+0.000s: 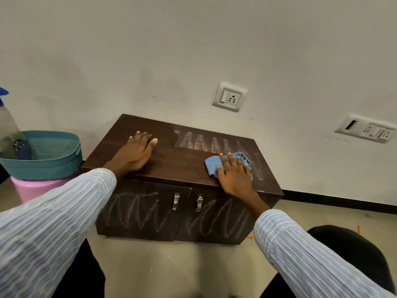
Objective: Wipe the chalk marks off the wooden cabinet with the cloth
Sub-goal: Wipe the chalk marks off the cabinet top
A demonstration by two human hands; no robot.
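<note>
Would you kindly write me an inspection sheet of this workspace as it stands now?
Surface: cabinet top dark wood; left and near part wiped, chalk marks remain along the back and right side.
Job's things: blue cloth lies flat on the top; chalk scribbles on left door and right door are untouched.
Clutter: teal basket sits on a pink stool left of the cabinet.
Hands: left hand flat on the bare top, bracing; right hand pressed flat on the cloth.
Cables: nothing seen.
Surroundings: wall socket above the cabinet, second socket plate to the right; small debris on the floor.
</note>
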